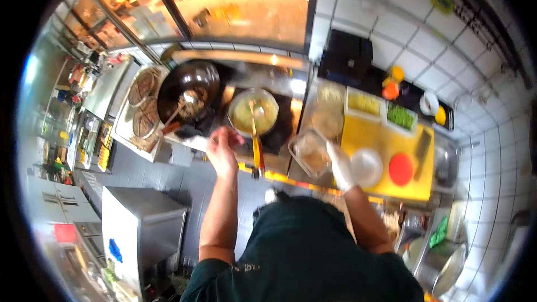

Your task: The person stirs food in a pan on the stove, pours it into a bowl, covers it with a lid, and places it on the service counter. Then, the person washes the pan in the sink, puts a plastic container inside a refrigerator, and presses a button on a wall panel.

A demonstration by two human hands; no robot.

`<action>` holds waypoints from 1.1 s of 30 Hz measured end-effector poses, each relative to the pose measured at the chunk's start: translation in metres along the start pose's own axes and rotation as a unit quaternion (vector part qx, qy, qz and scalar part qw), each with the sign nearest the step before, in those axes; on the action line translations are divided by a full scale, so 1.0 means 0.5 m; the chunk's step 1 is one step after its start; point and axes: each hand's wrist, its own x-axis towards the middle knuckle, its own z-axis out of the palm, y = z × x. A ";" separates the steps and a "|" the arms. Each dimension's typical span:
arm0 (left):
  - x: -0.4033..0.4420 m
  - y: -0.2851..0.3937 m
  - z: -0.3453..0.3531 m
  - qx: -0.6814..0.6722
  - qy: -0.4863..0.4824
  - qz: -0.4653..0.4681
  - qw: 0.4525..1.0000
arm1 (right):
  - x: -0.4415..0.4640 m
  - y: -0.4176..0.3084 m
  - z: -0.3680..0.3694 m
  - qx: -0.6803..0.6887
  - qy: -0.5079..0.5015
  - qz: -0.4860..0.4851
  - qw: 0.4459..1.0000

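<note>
My left hand (224, 141) is bare and hovers just in front of the pot and the wok handle. Its fingers are curled together and a little blurred; whether anything is in them I cannot make out. My right hand (340, 165), in a white glove, grips the right edge of a clear plastic container (309, 155) with some pale brown contents. On the stove stands a pot (239, 127) of yellowish liquid, and a ladle with a yellow handle (257, 148) rests in it, the handle pointing towards me. Left of the pot sits a dark wok (184, 81) holding brown food and a utensil.
A yellow cutting board (358, 134) lies at the right with a white bowl (366, 168), a red disc (400, 169) and a knife (422, 154). Trays of yellow food (365, 103) and chopped greens (401, 116) stand behind. A metal cabinet (142, 212) is at the lower left.
</note>
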 end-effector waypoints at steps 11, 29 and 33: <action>-0.058 0.035 0.033 -0.078 -0.087 -0.055 0.992 | 0.042 0.017 0.000 0.090 -0.026 0.033 0.995; -0.135 -0.032 0.017 0.042 -0.162 -0.130 0.977 | 0.049 -0.043 0.038 0.134 -0.131 0.010 0.982; -0.069 -0.038 -0.002 0.122 -0.239 -0.133 0.954 | 0.014 -0.116 0.018 0.174 -0.219 0.066 0.958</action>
